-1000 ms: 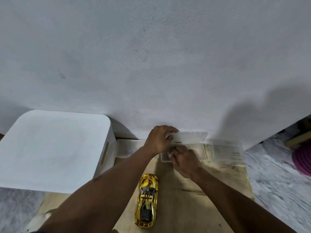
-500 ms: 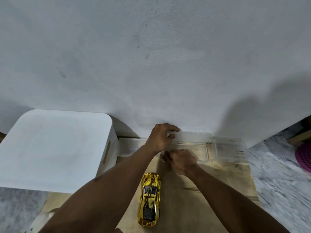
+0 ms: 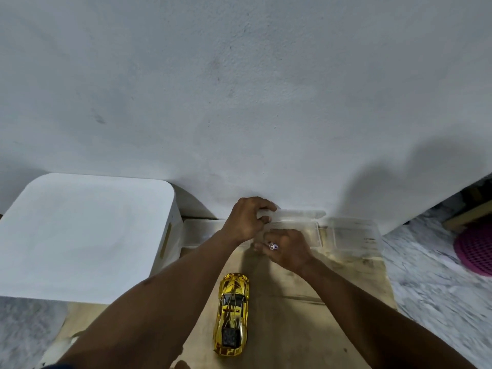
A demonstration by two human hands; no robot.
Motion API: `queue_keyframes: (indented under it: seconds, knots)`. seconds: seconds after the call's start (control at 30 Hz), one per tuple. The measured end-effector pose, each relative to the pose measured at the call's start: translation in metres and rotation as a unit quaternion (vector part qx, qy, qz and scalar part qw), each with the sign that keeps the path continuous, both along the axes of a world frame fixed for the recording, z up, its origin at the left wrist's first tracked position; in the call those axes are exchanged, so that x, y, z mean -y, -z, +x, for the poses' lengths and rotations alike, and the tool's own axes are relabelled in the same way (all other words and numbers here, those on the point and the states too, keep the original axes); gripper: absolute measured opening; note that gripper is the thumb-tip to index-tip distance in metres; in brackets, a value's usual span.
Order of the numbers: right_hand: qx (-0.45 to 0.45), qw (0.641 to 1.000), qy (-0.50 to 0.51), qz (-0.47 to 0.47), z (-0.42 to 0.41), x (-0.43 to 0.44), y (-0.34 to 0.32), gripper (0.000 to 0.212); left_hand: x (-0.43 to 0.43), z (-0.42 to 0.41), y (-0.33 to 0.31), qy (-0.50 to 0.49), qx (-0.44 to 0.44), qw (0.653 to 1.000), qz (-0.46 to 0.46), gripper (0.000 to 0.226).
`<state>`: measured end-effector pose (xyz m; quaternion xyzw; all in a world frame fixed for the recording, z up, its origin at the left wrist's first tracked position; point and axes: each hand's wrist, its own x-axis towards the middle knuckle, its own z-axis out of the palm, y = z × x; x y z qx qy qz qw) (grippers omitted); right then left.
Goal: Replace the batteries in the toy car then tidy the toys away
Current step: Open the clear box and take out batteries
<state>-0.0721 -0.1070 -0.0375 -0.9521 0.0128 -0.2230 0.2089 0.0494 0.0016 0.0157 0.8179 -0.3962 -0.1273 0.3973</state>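
Both hands work at a clear box (image 3: 298, 230) at the far edge of the board (image 3: 292, 315). Left hand (image 3: 247, 219) grips the box's raised lid (image 3: 295, 214) at its left end, fingers curled over the top edge, thumb side toward the camera. Right hand (image 3: 286, 250) is closed in a loose fist at the box's near-left corner, knuckles up, w/ a ring (image 3: 272, 246) showing; can't tell what, if anything, is pinched inside it.

Nearest the camera: gold car (image 3: 232, 314) lies on the board betw. the two forearms, nose pointing away toward the wall, apart from both hands, untouched. Dark panel near its rear end; too blurred to say more.

Further out, the clear box sits in a row w/ two more clear boxes: one (image 3: 198, 231) to its left, partly behind the left wrist, one (image 3: 355, 235) to its right, lid closed. All three are against the wall (image 3: 239, 89).

Left side: big white bin (image 3: 85, 235) w/ rounded corners and a slot handle on its right face, standing just beside the left clear box.

Far right, off the board: marbled floor (image 3: 431, 283) and part of a pink mesh basket (image 3: 475, 251) at the frame edge.
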Motion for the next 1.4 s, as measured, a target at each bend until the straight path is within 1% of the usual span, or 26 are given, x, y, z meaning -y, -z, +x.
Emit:
queue_keyframes:
  seconds: [0.07,0.1,0.17,0.2,0.23,0.27,0.3,0.33,0.4,0.47,0.53,0.67,0.83,0.87,0.97,1.0,1.07,1.13,1.23,1.33,1.4]
  knots:
    - [0.020,0.999,-0.024,-0.042,-0.018,0.001,-0.004,0.041,-0.002,-0.004,0.001,0.021,0.015,1.000,0.016,0.038]
    - [0.027,0.998,-0.016,-0.046,-0.027,0.003,-0.006,0.042,-0.004,-0.006,0.004,0.032,0.021,0.999,0.028,0.041]
    - [0.006,0.998,0.064,0.011,-0.043,0.011,-0.016,0.038,-0.008,-0.011,0.008,0.054,0.030,0.996,0.064,0.042]
    - [-0.022,0.991,0.121,0.045,-0.050,0.017,-0.026,0.031,-0.009,-0.014,0.010,0.064,0.042,0.993,0.090,0.041]
    - [-0.050,0.983,0.169,0.054,-0.054,0.024,-0.034,0.026,-0.011,-0.018,0.011,0.076,0.058,0.988,0.118,0.042]
    - [-0.083,0.977,0.193,0.038,-0.057,0.032,-0.038,0.029,-0.012,-0.021,0.012,0.090,0.076,0.982,0.147,0.043]
    - [-0.134,0.972,0.194,0.017,-0.058,0.041,-0.041,0.037,-0.013,-0.024,0.012,0.105,0.091,0.976,0.170,0.043]
    - [-0.205,0.962,0.182,0.001,-0.058,0.048,-0.044,0.047,-0.014,-0.026,0.013,0.119,0.105,0.970,0.186,0.043]
    - [-0.320,0.935,0.154,-0.025,-0.056,0.059,-0.045,0.061,-0.017,-0.030,0.015,0.144,0.125,0.959,0.208,0.040]
    - [-0.366,0.920,0.132,-0.043,-0.054,0.065,-0.040,0.063,-0.021,-0.032,0.020,0.154,0.135,0.954,0.218,0.038]
    - [-0.356,0.924,0.122,-0.064,-0.051,0.067,-0.033,0.056,-0.025,-0.033,0.025,0.147,0.139,0.955,0.215,0.036]
    - [-0.335,0.927,0.107,-0.134,-0.047,0.067,-0.016,0.045,-0.027,-0.036,0.029,0.134,0.153,0.961,0.188,0.029]
    - [-0.311,0.931,0.112,-0.156,-0.049,0.067,0.002,0.037,-0.023,-0.038,0.026,0.127,0.162,0.951,0.229,0.038]
    - [-0.303,0.934,0.116,-0.153,-0.050,0.066,0.001,0.037,-0.022,-0.038,0.025,0.125,0.164,0.952,0.224,0.038]
    - [-0.229,0.960,0.114,-0.113,-0.063,0.061,0.001,0.044,-0.025,-0.041,0.024,0.135,0.157,0.957,0.205,0.037]
    - [-0.218,0.964,0.113,-0.103,-0.071,0.056,0.001,0.046,-0.027,-0.041,0.026,0.138,0.158,0.956,0.205,0.039]
    - [-0.235,0.961,0.117,-0.090,-0.087,0.042,0.007,0.049,-0.034,-0.039,0.032,0.133,0.167,0.955,0.206,0.051]
    - [-0.248,0.956,0.133,-0.087,-0.100,0.029,0.018,0.050,-0.043,-0.038,0.035,0.130,0.187,0.947,0.226,0.060]
    - [-0.213,0.959,0.162,-0.094,-0.105,0.022,0.028,0.047,-0.048,-0.039,0.033,0.155,0.211,0.931,0.254,0.065]
    - [-0.200,0.964,0.164,-0.065,-0.099,0.023,0.019,0.047,-0.046,-0.032,0.031,0.167,0.207,0.920,0.288,0.051]
    - [-0.208,0.964,0.158,-0.049,-0.097,0.026,0.014,0.039,-0.046,-0.030,0.032,0.173,0.232,0.907,0.307,0.048]
